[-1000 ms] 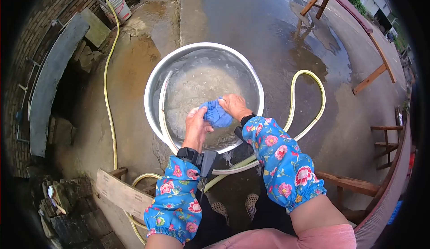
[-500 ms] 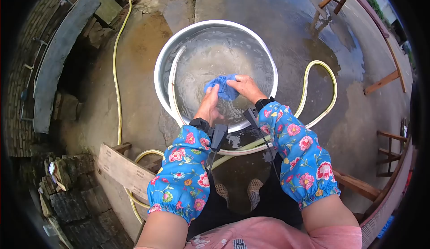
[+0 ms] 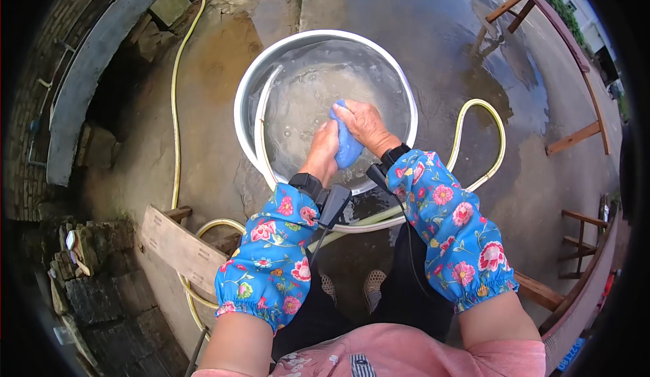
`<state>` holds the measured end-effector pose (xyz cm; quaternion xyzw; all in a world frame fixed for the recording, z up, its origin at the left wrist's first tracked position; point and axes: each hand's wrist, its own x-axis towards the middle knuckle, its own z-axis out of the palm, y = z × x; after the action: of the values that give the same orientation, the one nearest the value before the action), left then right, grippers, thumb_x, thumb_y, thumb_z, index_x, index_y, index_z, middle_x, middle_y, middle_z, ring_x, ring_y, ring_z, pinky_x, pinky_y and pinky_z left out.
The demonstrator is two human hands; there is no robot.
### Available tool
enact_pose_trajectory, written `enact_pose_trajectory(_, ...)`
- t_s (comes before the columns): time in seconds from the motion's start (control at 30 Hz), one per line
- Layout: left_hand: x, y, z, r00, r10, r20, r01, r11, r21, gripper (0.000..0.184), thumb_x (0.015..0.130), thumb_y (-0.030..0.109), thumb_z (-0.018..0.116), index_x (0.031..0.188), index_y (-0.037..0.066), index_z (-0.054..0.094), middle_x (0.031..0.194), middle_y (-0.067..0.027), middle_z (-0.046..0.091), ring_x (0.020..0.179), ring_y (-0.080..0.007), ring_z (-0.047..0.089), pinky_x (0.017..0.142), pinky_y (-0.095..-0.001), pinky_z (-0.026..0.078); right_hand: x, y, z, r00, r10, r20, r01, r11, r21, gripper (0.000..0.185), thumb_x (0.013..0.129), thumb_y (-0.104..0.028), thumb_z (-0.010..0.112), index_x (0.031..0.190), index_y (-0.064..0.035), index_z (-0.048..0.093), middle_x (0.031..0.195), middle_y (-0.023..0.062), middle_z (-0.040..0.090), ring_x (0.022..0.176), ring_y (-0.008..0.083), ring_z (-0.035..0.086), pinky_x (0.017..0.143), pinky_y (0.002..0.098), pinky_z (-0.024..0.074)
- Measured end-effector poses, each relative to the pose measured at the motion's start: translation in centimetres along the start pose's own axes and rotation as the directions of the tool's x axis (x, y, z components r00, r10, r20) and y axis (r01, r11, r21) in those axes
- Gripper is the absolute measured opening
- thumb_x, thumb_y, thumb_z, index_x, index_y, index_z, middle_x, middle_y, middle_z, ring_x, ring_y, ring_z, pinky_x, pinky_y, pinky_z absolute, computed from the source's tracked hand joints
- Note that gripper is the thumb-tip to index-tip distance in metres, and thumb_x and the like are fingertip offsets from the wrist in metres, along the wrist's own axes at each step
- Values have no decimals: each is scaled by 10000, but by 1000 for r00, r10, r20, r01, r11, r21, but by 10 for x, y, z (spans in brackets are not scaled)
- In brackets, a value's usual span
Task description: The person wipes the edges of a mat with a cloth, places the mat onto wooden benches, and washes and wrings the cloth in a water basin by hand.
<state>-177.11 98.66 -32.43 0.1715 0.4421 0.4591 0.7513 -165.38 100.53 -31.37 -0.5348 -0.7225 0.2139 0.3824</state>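
A wet blue cloth (image 3: 348, 148) is bunched up between my two hands, above the water of a large round metal basin (image 3: 242, 106). My left hand (image 3: 323, 151) closes on its left side. From the upper right, my right hand (image 3: 368, 125) wraps around the top of it, so part of the cloth is hidden under the fingers. The end of a pale hose (image 3: 263, 116) hangs over the basin's left rim into the water, which looks rippled and bubbly.
The hose loops on wet concrete (image 3: 217, 92) to the right of the basin. Along the left runs a yellow hose (image 3: 176, 106), near a wooden bench (image 3: 179, 248) and stacked dark tiles (image 3: 112, 296). Wooden furniture legs (image 3: 574, 137) stand at the right.
The cloth was spread loosely low over the water; now it is squeezed into a compact lump. My hands have come closer together, and the right one has turned over the cloth.
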Motion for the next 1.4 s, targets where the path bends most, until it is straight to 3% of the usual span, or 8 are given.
enact_pose_trajectory(0.1, -19, 21, -2, 982, -80, 172, -34, 816, 577, 338, 924, 340, 444, 1104, 55, 470, 861, -117, 597, 623, -209, 627, 404, -315, 472, -14, 41, -3, 991, 121, 52, -111, 980, -168, 338, 843, -366, 536, 736, -54, 612, 725, 176, 614, 723, 392, 583, 670, 440, 465)
enact_pose_trajectory(0.33, 11, 19, -69, 958, 53, -282, 32, 956, 290, 406, 880, 204, 511, 1197, 16, 340, 1106, -260, 445, 719, -358, 603, 578, -408, 533, -27, 109, -15, 787, 551, 278, -524, 834, -173, 364, 783, -368, 604, 933, -40, 659, 868, 198, 641, 806, 342, 616, 744, 414, 464)
enact_pose_trajectory(0.53, 5, 5, -44, 976, -215, 42, 135, 743, 656, 614, 871, 281, 536, 1381, 165, 213, 1345, -191, 298, 1130, -434, 385, 855, -563, 376, -54, 108, 25, 900, 408, 154, -381, 908, -176, 324, 772, -273, 643, 941, 4, 639, 851, 142, 665, 791, 237, 628, 748, 343, 471)
enact_pose_trajectory(0.67, 2, 4, -20, 958, -256, -131, 288, 868, 404, 576, 905, 514, 376, 1355, 169, 276, 1371, -173, 324, 1142, -535, 340, 858, -676, 313, -12, 5, -7, 875, 333, 352, -457, 806, 376, 271, 829, -283, 620, 763, -21, 594, 652, 15, 545, 631, 73, 466, 560, 271, 404)
enact_pose_trajectory(0.9, 14, -3, 0, 991, 118, -57, -121, 991, -53, 354, 905, 411, 474, 984, 70, 528, 817, -68, 574, 711, -166, 594, 550, -300, 477, 0, -38, 0, 997, 65, 40, -71, 986, 152, 376, 843, -367, 554, 668, -39, 608, 628, 144, 588, 565, 247, 560, 570, 358, 434)
enact_pose_trajectory(1.03, -27, 20, 18, 997, -46, -55, 66, 895, 441, 259, 926, 305, 426, 923, 70, 534, 805, -48, 568, 737, -166, 572, 596, -318, 476, 7, 2, -8, 989, 127, 75, -104, 962, -254, 381, 866, -382, 483, 690, -79, 632, 692, 170, 601, 684, 358, 588, 624, 423, 464)
enact_pose_trajectory(1.13, 16, -7, -20, 969, 246, -31, -235, 952, 193, 288, 932, 320, 421, 939, 57, 537, 820, -56, 571, 761, -168, 567, 619, -325, 470, -10, -42, 2, 996, 62, 59, -68, 993, 93, 382, 879, -374, 483, 754, -47, 636, 748, 195, 606, 731, 353, 595, 634, 387, 465)
enact_pose_trajectory(1.4, -26, 4, 6, 996, 3, -84, 33, 908, 418, 347, 938, 422, 364, 938, 114, 523, 705, -22, 532, 537, -139, 525, 380, -332, 388, -4, -12, -1, 987, 155, 34, -146, 972, -184, 416, 863, -421, 460, 672, -98, 639, 682, 152, 614, 685, 341, 607, 612, 423, 471)
